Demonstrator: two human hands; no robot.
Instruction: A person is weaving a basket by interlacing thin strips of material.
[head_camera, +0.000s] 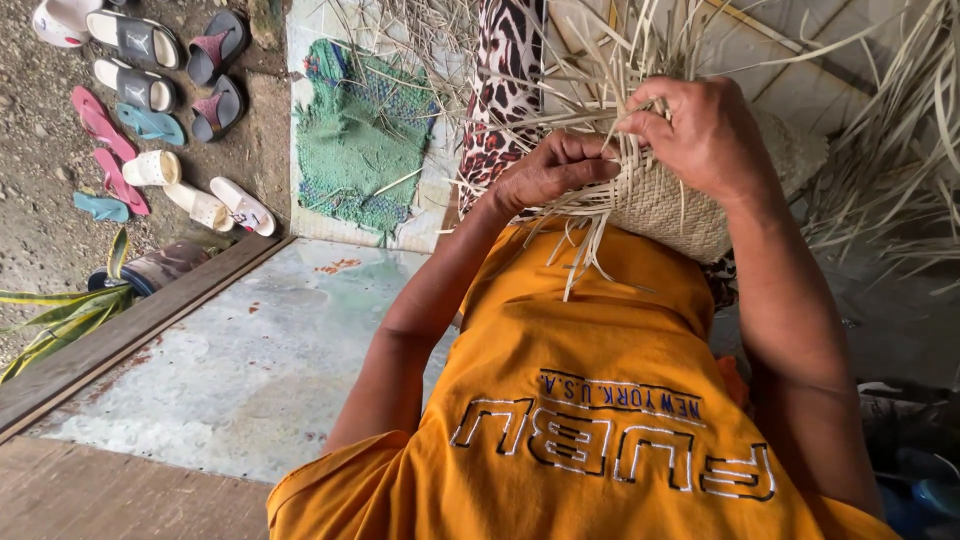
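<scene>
One woven basket (665, 205), two hands (555, 170) gripping.

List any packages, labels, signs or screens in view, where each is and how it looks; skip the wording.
No packages, signs or screens.
Shirt print: on the orange shirt's chest, below both hands; outlined block letters in white and dark, smaller dark line beside them.
Sandal marks: pale logos on dark slide straps, upper left on the ground.

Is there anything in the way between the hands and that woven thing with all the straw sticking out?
Nothing is in the way. The left hand and the right hand are both already on the woven piece, gripping its loose pale strips right where the weaving ends.
</scene>
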